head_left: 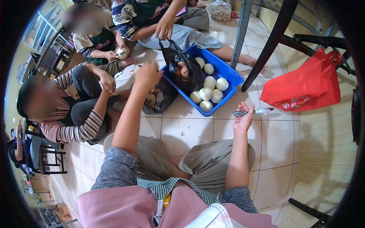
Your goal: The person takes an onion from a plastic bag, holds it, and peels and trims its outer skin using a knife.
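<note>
Co-worker point(89, 121), blue tub point(232, 78) and red bag point(304, 85) surround a seated person's hands.

The left hand point(148, 77) curls its fingers near a dark bag point(167, 97), grip unclear; round white vegetables point(206, 94) lie in the tub; the right hand point(244, 121) grips a knife point(261, 110) near a black leg point(266, 51). Open tiles point(277, 150) separate right arm from wood-toned panel point(323, 152).

head-worn camera | faces forward and down | lap point(213, 161) close; left grip point(148, 77), right grip point(244, 120) farther out

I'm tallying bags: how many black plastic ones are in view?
2: one black plastic bag held by a co-worker's hand at the blue tub, another black bag on the tiled floor beside it; others may be hidden.
</note>
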The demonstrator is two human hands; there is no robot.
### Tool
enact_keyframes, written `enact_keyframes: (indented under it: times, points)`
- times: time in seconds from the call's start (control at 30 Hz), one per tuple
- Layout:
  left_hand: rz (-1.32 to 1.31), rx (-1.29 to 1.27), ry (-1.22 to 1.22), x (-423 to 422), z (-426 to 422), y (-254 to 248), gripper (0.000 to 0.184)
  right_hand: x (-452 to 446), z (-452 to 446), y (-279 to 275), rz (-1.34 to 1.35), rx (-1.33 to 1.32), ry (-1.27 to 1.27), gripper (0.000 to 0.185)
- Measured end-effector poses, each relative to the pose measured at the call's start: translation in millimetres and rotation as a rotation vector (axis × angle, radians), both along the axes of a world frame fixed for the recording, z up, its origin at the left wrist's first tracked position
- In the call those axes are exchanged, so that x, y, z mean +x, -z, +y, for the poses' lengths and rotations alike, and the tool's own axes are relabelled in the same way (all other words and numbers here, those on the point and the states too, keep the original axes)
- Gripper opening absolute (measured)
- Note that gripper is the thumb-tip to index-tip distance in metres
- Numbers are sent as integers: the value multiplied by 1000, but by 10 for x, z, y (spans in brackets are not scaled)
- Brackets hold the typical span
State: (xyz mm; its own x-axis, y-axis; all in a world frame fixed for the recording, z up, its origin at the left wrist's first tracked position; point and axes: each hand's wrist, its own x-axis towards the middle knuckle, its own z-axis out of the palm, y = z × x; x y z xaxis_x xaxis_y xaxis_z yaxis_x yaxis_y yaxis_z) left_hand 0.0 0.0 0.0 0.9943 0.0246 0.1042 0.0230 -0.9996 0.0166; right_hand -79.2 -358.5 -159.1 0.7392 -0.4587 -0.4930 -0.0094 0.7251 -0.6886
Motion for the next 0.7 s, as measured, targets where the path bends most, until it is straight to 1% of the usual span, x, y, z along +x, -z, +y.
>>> enact_keyframes:
  times: [0.03,0.07,0.1,0.17,0.2,0.23,0.27,0.33,0.37,0.4,0.5,0.6,0.7]
  points:
    - [36,-35,109,127,-75,102,19,-25,-4,-32,4,-5,1,57]
    - [36,28,255,449,-19,561,19,-52,-16,-49,8,-10,3,57]
    - [12,128,402,890,185,892,20,117,152,22,-6,23,-14,57]
    - [44,101,317,908,-134,1068,28,98,94,100,23,28,-42,56]
    - [160,49,290,993,-231,1227,29,94,72,117,20,25,-35,56]
    - [282,0,265,1103,-249,1539,30,71,62,132,21,26,-25,56]
    - [329,-24,232,1078,-372,1618,31,73,19,137,22,19,-16,56]
    - [110,6,126,786,-727,1281,36,49,-27,119,31,-19,-20,56]
    - [37,-25,69,817,-816,1275,39,36,-37,103,35,-36,-26,56]
    - [-3,-205,-26,976,-773,1547,65,30,-34,91,48,-39,-30,55]
    - [21,-551,-350,1098,-774,1721,96,44,15,70,73,-46,-53,55]
    - [112,-535,-355,1359,-691,1981,120,44,24,91,74,-49,-74,55]
    - [237,-551,-109,1441,-533,2233,122,32,-7,112,60,-33,-76,55]
